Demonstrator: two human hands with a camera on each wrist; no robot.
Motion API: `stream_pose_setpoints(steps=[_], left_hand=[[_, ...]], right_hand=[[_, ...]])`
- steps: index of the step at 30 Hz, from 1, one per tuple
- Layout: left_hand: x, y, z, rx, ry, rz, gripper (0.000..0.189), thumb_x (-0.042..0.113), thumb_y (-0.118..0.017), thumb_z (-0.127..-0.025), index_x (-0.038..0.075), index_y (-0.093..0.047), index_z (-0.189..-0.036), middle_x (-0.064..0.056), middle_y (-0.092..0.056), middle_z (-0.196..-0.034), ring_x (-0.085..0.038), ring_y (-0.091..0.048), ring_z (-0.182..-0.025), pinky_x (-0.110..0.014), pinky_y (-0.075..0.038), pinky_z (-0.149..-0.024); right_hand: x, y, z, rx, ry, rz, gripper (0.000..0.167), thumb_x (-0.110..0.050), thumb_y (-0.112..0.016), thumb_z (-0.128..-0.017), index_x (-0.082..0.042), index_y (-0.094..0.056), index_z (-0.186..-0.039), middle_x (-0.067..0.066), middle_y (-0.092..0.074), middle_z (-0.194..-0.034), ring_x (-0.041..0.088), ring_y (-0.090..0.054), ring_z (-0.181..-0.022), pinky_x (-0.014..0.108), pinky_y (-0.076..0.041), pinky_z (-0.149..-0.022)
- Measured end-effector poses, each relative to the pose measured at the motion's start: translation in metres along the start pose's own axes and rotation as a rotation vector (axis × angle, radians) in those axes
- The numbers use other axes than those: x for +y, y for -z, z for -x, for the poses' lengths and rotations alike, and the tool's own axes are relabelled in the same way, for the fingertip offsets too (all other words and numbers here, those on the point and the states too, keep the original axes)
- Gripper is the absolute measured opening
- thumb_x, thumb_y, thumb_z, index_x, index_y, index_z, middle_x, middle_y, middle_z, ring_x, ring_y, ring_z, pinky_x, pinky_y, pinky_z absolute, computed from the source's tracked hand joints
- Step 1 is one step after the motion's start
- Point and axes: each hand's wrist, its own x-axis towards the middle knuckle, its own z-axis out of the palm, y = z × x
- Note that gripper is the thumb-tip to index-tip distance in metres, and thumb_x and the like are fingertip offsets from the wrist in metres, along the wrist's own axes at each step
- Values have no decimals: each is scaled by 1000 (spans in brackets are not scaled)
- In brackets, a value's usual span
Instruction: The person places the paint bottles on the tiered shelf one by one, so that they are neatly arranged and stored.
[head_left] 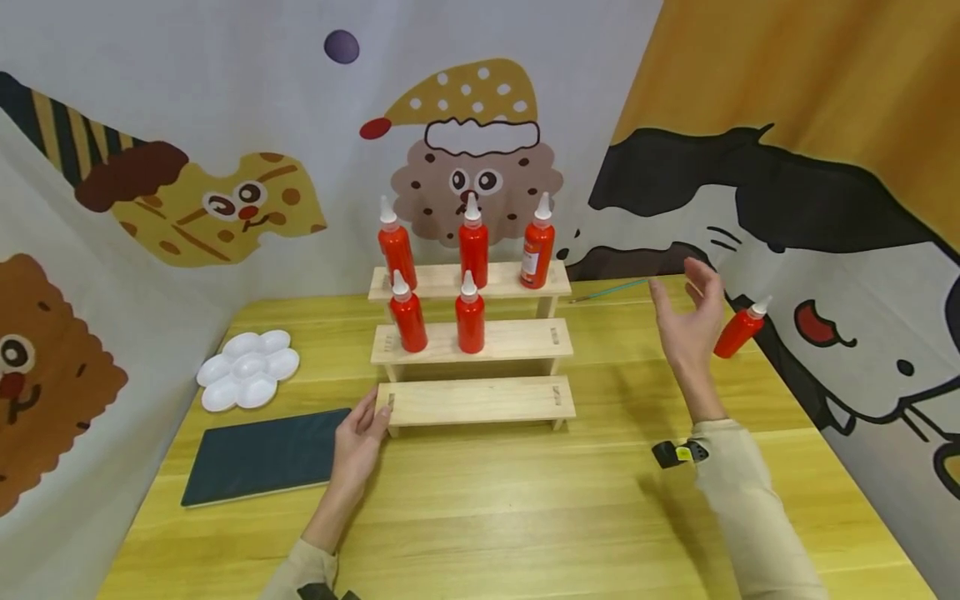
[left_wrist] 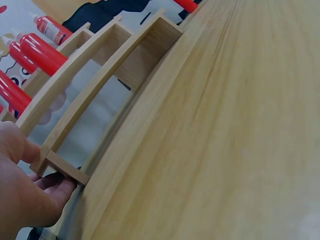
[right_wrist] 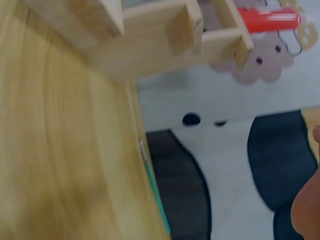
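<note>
A light wooden three-step display stand [head_left: 480, 402] stands on the table. My left hand [head_left: 356, 443] holds the left end of its lowest step, thumb and fingers on either side of the end piece in the left wrist view. Three red squeeze bottles with white nozzle caps, one of them the labelled bottle [head_left: 534, 250], stand on the top step. Two more, including the left bottle [head_left: 408, 321], are on the middle step. My right hand [head_left: 692, 325] is raised with fingers spread and nothing in it, left of another red bottle [head_left: 737, 333] at the table's right side.
A white flower-shaped paint palette [head_left: 249, 369] lies at the left, behind a dark flat board [head_left: 262, 458]. By the back edge of the table, right of the stand, lies a thin green paintbrush [head_left: 611, 291]. Printed cartoon curtains [head_left: 300, 75] hang around the table.
</note>
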Motion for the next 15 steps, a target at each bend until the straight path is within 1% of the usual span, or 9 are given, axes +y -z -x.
stream_pose_setpoints(steps=[3, 5, 6, 9, 11, 13, 15], left_hand=[[0, 0, 0, 4, 2, 2, 55, 23, -57, -106, 14, -40, -157, -19, -51, -151, -27, -53, -134, -9, -50, -86], [0, -1, 0, 2, 3, 6, 55, 22, -56, -106, 13, -39, -157, -19, -50, -152, -26, -52, -135, -9, -50, -86], [0, -1, 0, 3, 2, 8, 54, 22, -56, -106, 13, -40, -157, -19, -50, -152, -26, -52, -135, -8, -50, -86], [-1, -1, -1, 4, 3, 10, 54, 21, -56, -106, 13, -40, -157, -19, -50, -152, -27, -52, -135, -9, -50, -86], [-1, -1, -2, 2, 4, 7, 55, 22, -57, -106, 13, -39, -157, -19, -50, -152, -24, -53, -134, -9, -50, -86], [-1, 0, -2, 3, 5, 5, 55, 22, -57, -106, 14, -40, -157, -19, -51, -152, -19, -56, -131, -10, -51, -86], [-2, 0, -3, 3, 4, 4, 55, 23, -57, -106, 14, -40, -157, -18, -51, -151, -12, -58, -126, -10, -51, -86]], right_hand=[[28, 5, -7, 99, 1, 46, 51, -11, -78, -88, 0, -58, -134, 12, -57, -139, 23, -52, -132, 36, -42, -114], [46, 9, -12, 150, 0, 73, 52, -17, -80, -88, -7, -58, -134, 4, -55, -141, 15, -50, -133, 32, -41, -113], [50, 11, -14, 175, -8, 87, 53, -18, -79, -88, -9, -57, -135, 2, -53, -143, 12, -48, -133, 29, -39, -113], [64, 20, -21, 234, -13, 143, 56, -25, -79, -88, -16, -54, -137, -1, -49, -147, 6, -43, -137, 24, -33, -116], [70, 27, -25, 267, -20, 205, 59, -34, -77, -90, -14, -52, -140, 2, -45, -151, 6, -38, -141, 21, -27, -118], [80, 35, -28, 297, -29, 270, 64, -44, -74, -90, -15, -49, -142, 2, -41, -154, 5, -32, -145, 20, -21, -120], [87, 42, -30, 325, -59, 324, 71, -54, -70, -90, -15, -45, -143, 2, -37, -157, 5, -27, -147, 19, -17, -121]])
